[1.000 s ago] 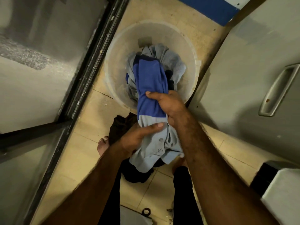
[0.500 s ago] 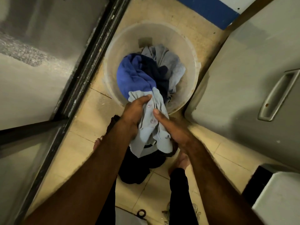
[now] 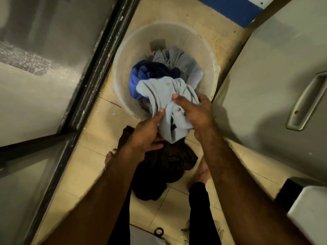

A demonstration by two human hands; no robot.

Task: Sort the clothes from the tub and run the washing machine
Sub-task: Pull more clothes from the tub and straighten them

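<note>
A translucent white tub (image 3: 123, 55) stands on the tiled floor ahead of me. Inside it lie a blue garment (image 3: 137, 80) and a grey one (image 3: 182, 62). A light grey-blue shirt (image 3: 159, 91) hangs over the tub's near rim, bunched between both hands. My left hand (image 3: 146, 133) pinches its lower left fold. My right hand (image 3: 196, 112) grips the bunched cloth from the right. A heap of dark clothes (image 3: 162, 167) lies on the floor just below my hands, between my bare feet.
A metal-framed glass door (image 3: 53, 85) fills the left side. A grey appliance with a handle (image 3: 304, 103) stands on the right. A white machine corner (image 3: 311, 209) shows at the lower right. The strip of beige floor tiles (image 3: 99, 142) is narrow.
The blue garment has dropped back into the tub. Both hands moved up towards the tub's near rim, now bunching the light grey-blue shirt over it.
</note>
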